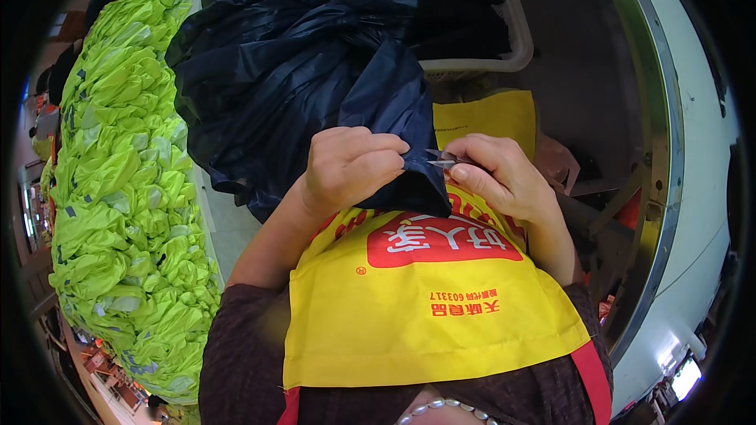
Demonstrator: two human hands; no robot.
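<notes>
Inspecting, we found the left hand [352,165] pinching navy fabric [299,86], seemingly to steady it; the right hand [502,175] gripped snips [443,163], blades toward the fabric.

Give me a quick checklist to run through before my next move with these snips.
1. Navy fabric in hand: ok, the left hand pinches it near its edge.
2. Thread snips in the right hand: ok, pointing toward the fabric.
3. Thread snips open: ok, two tips show apart.
4. Left hand well away from the tips: not ok, in my judgement; they point at its fingers, close by.
5. Loose thread between the tips: cannot tell, too small to make out.
6. Lime-green garments out of the way: ok, piled off to the left.
</notes>
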